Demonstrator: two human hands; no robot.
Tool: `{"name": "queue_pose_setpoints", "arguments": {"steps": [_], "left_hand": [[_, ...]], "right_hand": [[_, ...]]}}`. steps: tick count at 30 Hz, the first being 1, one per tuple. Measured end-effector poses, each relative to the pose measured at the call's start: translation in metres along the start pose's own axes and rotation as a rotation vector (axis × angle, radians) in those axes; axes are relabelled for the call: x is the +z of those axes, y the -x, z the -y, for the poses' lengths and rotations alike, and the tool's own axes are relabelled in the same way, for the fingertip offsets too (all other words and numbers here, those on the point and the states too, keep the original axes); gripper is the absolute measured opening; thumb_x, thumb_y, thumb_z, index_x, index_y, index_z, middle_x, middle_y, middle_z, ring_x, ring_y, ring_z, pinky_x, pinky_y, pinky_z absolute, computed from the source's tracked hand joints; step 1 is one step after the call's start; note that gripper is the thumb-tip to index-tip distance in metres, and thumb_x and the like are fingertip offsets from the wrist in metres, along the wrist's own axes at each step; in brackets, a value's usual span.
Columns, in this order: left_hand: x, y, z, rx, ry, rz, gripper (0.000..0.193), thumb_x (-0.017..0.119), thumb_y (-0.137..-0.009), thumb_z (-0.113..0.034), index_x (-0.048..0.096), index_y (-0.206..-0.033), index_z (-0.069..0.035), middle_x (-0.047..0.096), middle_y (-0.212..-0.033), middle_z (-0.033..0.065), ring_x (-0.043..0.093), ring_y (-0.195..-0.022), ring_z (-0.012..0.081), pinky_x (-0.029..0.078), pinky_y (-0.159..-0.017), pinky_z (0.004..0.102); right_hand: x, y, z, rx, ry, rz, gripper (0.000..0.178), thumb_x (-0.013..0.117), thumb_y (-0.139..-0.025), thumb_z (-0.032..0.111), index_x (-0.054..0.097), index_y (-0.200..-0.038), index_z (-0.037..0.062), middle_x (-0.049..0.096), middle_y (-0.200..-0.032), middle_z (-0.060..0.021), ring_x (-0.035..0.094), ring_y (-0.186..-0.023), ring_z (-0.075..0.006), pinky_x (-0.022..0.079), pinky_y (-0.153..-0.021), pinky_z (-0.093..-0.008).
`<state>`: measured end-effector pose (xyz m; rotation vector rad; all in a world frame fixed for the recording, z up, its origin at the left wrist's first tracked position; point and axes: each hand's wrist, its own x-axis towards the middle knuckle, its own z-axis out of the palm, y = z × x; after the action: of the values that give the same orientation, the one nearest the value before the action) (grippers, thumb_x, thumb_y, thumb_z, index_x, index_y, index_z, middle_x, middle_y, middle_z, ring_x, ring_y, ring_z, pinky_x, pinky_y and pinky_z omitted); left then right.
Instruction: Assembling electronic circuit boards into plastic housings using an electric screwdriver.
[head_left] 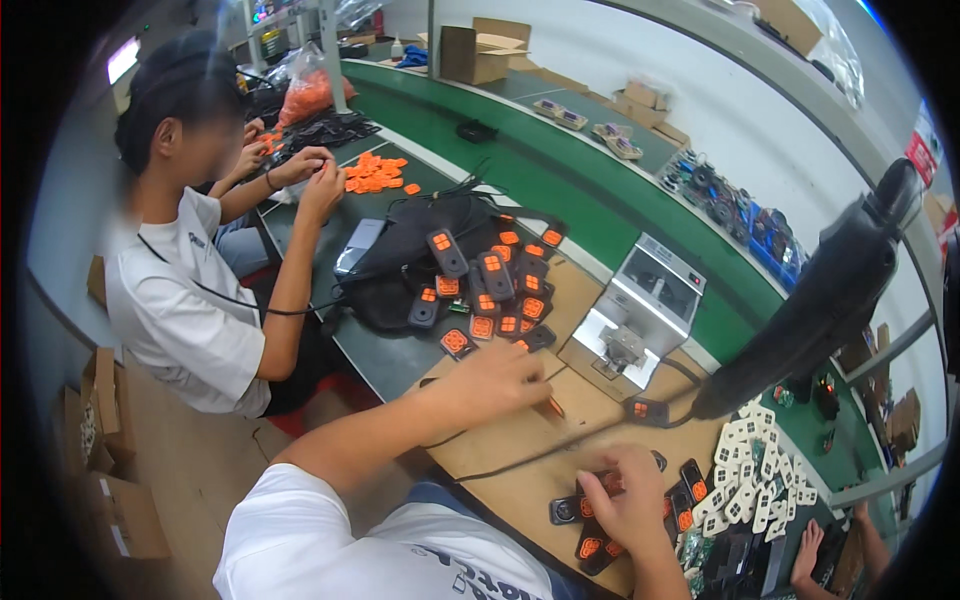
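Observation:
My left hand (490, 382) is above the brown work board with its fingers bent together. A thin dark and orange edge (556, 406) shows at the fingertips; its kind is unclear. Beyond this hand lies a heap of black remote-control-like cases with orange buttons (494, 275). My right hand (630, 495) is over a second group of such black cases (591, 548), its thumb apart from the fingers. The hand partly hides the cases under it. A metal bench device (640, 310) with a silver fixture stands between the two groups, farther back.
White case parts (750, 470) are heaped at right, near a co-worker's hands (808, 553). A black padded arm (810, 300) slants over the right side. At left a person handles orange pieces (374, 173). A black bag (420, 235) lies behind the cases, beside a green conveyor (540, 200).

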<state>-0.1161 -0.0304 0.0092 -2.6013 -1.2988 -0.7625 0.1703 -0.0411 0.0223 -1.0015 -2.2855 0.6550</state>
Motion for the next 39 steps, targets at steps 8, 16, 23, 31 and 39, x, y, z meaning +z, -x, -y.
{"name": "queue_pose_setpoints", "arguments": {"steps": [8,16,23,31,39], "left_hand": [[-0.03,0.012,0.034,-0.247,-0.014,-0.24,0.031,0.079,-0.066,-0.012,0.066,-0.095,-0.009,0.058,-0.088,0.0076,0.06,-0.086,0.0284,0.05,-0.075,0.0406],[-0.034,0.035,0.092,-0.213,-0.39,-0.078,0.012,0.07,-0.073,-0.012,0.065,-0.082,-0.008,0.058,-0.096,0.0057,0.057,-0.094,0.0256,0.044,-0.082,0.0392],[-0.049,0.02,0.053,-0.259,-0.478,-0.216,0.006,0.061,-0.08,-0.011,0.061,-0.085,-0.008,0.063,-0.102,0.0051,0.059,-0.097,0.0241,0.042,-0.084,0.0399],[-0.009,-0.079,-0.056,0.174,0.749,0.005,0.015,0.069,-0.081,-0.002,0.063,-0.095,-0.005,0.063,-0.087,0.0117,0.063,-0.08,0.0303,0.05,-0.072,0.0391],[0.03,-0.111,-0.075,0.07,0.639,0.061,0.021,0.073,-0.08,-0.007,0.06,-0.098,-0.004,0.063,-0.087,0.011,0.062,-0.076,0.0282,0.049,-0.07,0.0377]], "right_hand": [[0.029,-0.051,0.009,0.338,-0.244,0.325,0.049,0.071,-0.088,0.013,0.052,-0.129,-0.0045,0.069,-0.102,-0.0175,0.069,-0.087,-0.0262,0.055,-0.078,-0.0344],[0.003,-0.034,-0.016,0.564,-1.167,0.096,0.028,0.06,-0.098,0.01,0.054,-0.123,-0.0008,0.068,-0.108,-0.0095,0.068,-0.095,-0.0172,0.056,-0.084,-0.0314],[-0.012,-0.013,-0.029,0.585,-1.28,-0.084,0.028,0.057,-0.101,0.014,0.055,-0.126,0.0028,0.068,-0.109,-0.0057,0.068,-0.097,-0.0154,0.057,-0.086,-0.0343],[-0.011,0.007,-0.034,0.418,-1.075,-0.309,0.026,0.062,-0.096,0.001,0.06,-0.122,-0.0031,0.068,-0.109,-0.0075,0.066,-0.097,-0.0111,0.054,-0.083,-0.0234],[-0.029,0.026,-0.044,0.33,-0.954,-0.233,0.038,0.06,-0.097,0.005,0.053,-0.133,-0.0032,0.066,-0.106,-0.0063,0.064,-0.092,-0.01,0.054,-0.08,-0.024]]}}
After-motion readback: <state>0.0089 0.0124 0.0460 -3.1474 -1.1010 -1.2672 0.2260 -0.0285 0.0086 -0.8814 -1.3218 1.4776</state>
